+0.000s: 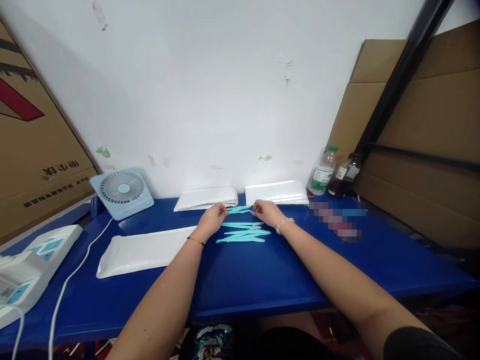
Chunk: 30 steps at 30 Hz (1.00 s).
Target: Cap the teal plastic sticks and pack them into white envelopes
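Several thin teal strips (245, 233) lie in zigzag rows on the blue table, between and in front of my hands. At the farthest row, my left hand (214, 219) pinches the left end of a teal strip (239, 209). My right hand (268, 213) has its fingers closed at that row's right end. The fingertips hide the ends of the strips. Behind my left hand rests a white padded packet (206, 196), and a second white packet (276, 191) sits behind my right hand. Under my left forearm reaches a longer white packet (144, 250).
A light blue fan (123, 190) stands at the back left, its cable crossing the blue table (258, 280). A white power strip (41, 265) lies at left. Two bottles, one clear (323, 172) and one dark (344, 176), stand back right. Cardboard (41, 130) flanks the table.
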{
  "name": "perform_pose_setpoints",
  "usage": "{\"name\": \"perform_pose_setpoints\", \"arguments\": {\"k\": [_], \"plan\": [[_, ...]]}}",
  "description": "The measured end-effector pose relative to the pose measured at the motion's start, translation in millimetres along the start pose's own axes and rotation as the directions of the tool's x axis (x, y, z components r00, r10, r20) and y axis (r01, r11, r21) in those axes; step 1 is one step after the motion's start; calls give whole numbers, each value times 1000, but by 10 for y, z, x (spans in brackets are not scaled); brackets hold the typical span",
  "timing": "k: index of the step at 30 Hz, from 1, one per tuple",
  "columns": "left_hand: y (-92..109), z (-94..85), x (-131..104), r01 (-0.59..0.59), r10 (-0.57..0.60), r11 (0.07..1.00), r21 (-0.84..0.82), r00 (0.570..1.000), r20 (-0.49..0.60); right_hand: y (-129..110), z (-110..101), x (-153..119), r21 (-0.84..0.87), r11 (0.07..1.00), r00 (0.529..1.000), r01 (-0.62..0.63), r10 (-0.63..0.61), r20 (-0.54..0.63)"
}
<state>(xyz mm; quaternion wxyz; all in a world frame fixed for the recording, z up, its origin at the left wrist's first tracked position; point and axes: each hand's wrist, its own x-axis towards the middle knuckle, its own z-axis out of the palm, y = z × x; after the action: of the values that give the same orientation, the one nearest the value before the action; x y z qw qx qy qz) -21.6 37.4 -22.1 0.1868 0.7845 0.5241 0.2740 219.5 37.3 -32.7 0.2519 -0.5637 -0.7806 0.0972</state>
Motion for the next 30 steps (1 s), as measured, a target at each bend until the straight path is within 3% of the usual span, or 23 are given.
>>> {"name": "perform_pose_setpoints", "arguments": {"k": [3, 6, 12, 22, 25, 27, 30], "plan": [[-6, 6, 1, 0, 0, 1000, 8, 1000, 10, 53, -37, -36, 82, 994, 997, -68, 65, 44], [-15, 9, 0, -1, 0, 1000, 13, 1000, 15, 66, -93, -89, 96, 995, 998, -41, 37, 46], [-18, 2, -2, -7, 7, 999, 31, 1000, 21, 77, -224, -161, 358, 933, 1000, -21, 16, 16], [31, -1, -18, -88, 88, 996, 16, 996, 32, 40, -210, -155, 452, 892, 998, 17, -42, 45], [75, 3, -36, -133, 131, 991, 17, 989, 72, 1, -217, -181, 502, 865, 991, 12, -76, 107], [97, 9, -47, -134, 129, 991, 22, 980, 152, 1, -255, -208, 516, 856, 968, -10, -120, 218], [105, 15, -49, -134, 119, 989, 57, 970, 214, 96, -354, -225, 433, 901, 948, -41, -102, 301]]}}
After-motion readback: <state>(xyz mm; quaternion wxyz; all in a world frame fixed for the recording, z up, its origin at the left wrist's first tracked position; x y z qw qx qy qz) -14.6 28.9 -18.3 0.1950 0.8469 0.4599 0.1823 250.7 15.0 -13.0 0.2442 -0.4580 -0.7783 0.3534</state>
